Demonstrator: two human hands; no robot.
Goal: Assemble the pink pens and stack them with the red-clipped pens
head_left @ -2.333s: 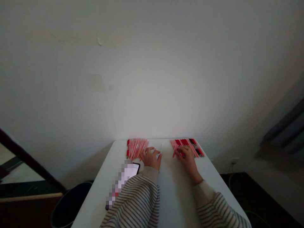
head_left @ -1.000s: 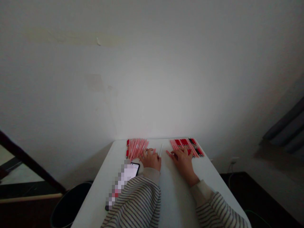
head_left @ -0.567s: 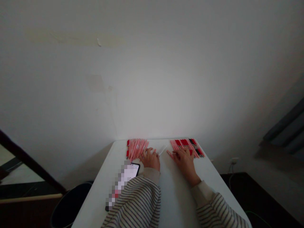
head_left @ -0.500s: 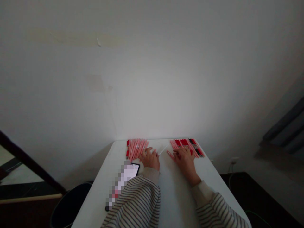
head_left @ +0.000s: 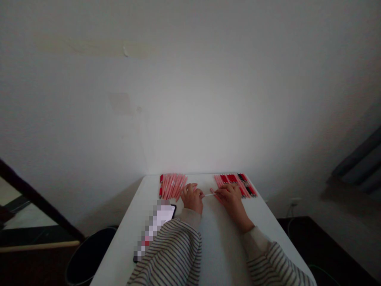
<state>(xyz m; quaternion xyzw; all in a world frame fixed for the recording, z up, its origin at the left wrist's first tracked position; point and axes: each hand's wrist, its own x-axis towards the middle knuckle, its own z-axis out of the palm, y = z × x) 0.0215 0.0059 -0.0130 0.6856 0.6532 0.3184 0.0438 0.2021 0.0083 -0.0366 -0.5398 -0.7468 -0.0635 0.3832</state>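
A thin white stick, which looks like a pen refill, spans the gap between my two hands. My left hand pinches its left end between thumb and finger. A bit of pink shows by the upper fingers of that hand. My right hand is closed, with its fingertips at the stick's other end. A pink pen barrel lies at those same fingertips, partly covered. Pink pens are spread beside my left hand. Just past my right hand are more pens, pink, red and black.
A phone with a blurred screen lies on the white table beside my left forearm. The wall rises at the table's far edge. A dark bin stands on the floor to the left.
The white stick has swung from slanting away to lying almost level, its right end now at my right fingertips. My left hand has moved slightly right.
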